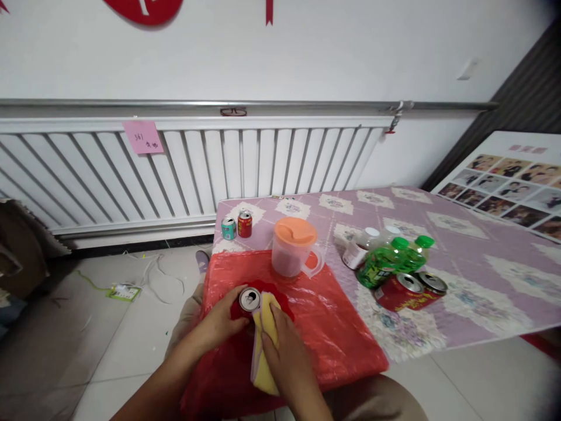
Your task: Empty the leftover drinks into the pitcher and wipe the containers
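Note:
An opened drink can stands upright over a red dish on the red plastic sheet. My left hand is wrapped round the can's left side. My right hand grips a folded yellow cloth and presses it against the can's right side. Most of the can's body is hidden by my hands and the cloth. Just beyond them stands a clear pitcher with an orange lid, its handle to the right.
Red plastic sheet covers the near tablecloth. A teal can and small red can stand back left. Green bottles, white-capped bottles and red cans cluster right. A radiator lines the wall; a power strip lies on the floor.

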`<action>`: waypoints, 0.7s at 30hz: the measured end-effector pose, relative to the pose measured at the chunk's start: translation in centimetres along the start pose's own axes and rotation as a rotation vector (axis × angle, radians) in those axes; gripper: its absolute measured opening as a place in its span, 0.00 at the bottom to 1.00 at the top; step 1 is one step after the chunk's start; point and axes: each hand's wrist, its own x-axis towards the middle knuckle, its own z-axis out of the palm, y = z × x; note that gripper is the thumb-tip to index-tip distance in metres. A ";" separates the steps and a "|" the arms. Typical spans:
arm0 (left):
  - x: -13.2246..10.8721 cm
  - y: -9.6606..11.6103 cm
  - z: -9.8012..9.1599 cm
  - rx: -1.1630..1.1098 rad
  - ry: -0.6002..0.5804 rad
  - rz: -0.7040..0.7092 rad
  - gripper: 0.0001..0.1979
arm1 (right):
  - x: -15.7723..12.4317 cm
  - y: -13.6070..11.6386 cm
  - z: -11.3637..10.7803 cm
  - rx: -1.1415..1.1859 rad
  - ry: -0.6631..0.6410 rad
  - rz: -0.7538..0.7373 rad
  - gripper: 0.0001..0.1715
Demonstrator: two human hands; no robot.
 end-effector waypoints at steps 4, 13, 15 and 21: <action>0.2 0.1 1.0 0.056 0.088 0.002 0.30 | -0.3 -0.3 0.0 -0.058 -0.013 0.028 0.34; 0.3 -1.3 1.2 0.128 0.141 -0.021 0.39 | -0.2 -0.4 -0.2 -0.093 -0.006 0.014 0.33; 0.2 -1.0 0.4 0.094 0.062 0.015 0.42 | -0.2 -0.6 -0.4 -0.100 -0.030 0.028 0.33; 0.3 -1.4 0.5 0.049 0.057 0.081 0.33 | -0.2 -1.2 -0.9 -0.116 -0.066 0.050 0.34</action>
